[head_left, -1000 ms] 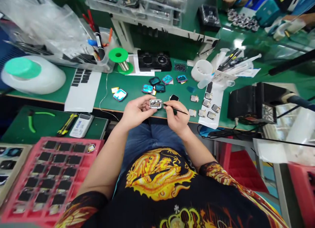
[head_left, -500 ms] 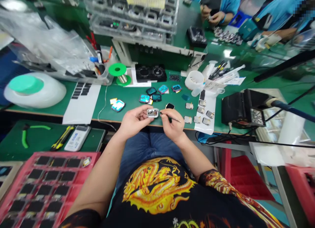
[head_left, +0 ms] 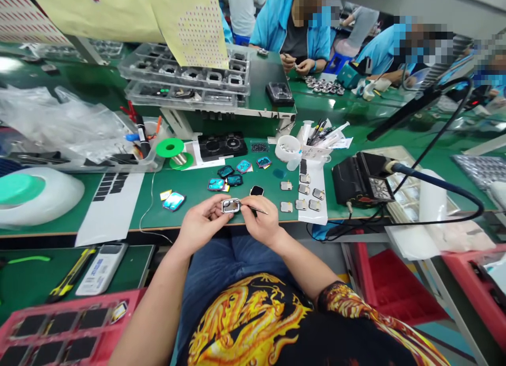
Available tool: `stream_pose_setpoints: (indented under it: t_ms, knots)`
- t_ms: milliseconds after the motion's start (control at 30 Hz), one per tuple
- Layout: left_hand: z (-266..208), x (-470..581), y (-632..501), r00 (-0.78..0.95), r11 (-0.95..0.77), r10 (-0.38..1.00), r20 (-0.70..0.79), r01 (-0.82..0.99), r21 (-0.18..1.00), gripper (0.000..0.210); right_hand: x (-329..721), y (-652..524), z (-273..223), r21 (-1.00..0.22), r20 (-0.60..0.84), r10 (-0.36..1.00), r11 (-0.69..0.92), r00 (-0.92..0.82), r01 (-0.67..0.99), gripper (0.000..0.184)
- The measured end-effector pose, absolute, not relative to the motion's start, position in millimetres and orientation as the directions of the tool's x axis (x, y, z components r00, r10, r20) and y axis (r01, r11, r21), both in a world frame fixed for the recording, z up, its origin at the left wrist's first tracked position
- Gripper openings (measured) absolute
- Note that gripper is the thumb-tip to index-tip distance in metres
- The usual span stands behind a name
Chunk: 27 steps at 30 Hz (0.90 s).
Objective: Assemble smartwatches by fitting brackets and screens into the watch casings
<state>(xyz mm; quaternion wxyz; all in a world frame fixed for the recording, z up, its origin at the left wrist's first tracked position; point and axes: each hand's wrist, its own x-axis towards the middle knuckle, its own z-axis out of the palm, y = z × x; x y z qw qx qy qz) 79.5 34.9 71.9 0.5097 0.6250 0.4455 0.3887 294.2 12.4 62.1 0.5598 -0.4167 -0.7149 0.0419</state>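
Note:
My left hand (head_left: 202, 222) is closed on a small silver watch case (head_left: 230, 206), its open side facing up with a dark interior. Between the fingers of my right hand (head_left: 261, 218) is a thin pair of tweezers (head_left: 254, 208); the tip reaches to the case's right edge, and whether it pinches anything is too small to tell. Just beyond my right hand lies a black-faced watch screen (head_left: 256, 190). Several watch pieces with blue film (head_left: 216, 184) are grouped farther back, and another blue-filmed piece (head_left: 174, 201) rests left of my left hand.
Flat grey parts (head_left: 286, 206) lie on the right, some on a white sheet (head_left: 312, 217). A black soldering station (head_left: 353, 184) stands beyond them. Behind are a solder spool (head_left: 171, 147) and a white tub (head_left: 288, 147). Co-workers in blue (head_left: 272, 28) sit across the bench.
The camera view has tilted up and turned right, so more of the co-workers shows. The tweezers' tip has moved from just beside the watch case to its right edge.

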Motion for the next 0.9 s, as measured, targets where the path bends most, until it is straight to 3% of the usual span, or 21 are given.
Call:
stream_pose_setpoints:
  t_ms: [500, 700, 900]
  knots:
    - [75, 82, 32, 0.280, -0.083, 0.960, 0.031, 0.176, 0.981, 0.041, 295, 10, 65, -0.495, 0.796, 0.605, 0.664, -0.015, 0.560, 0.008]
    - [78, 90, 33, 0.197, -0.049, 0.980, 0.041, 0.035, 0.998, 0.048, 302, 11, 58, -0.726, 0.660, 0.739, 0.584, 0.133, 0.363, 0.013]
    - [82, 90, 35, 0.160, -0.061, 0.985, 0.071, -0.071, 0.996, 0.049, 304, 8, 51, -0.791, 0.598, 0.786, 0.546, 0.157, 0.278, 0.016]
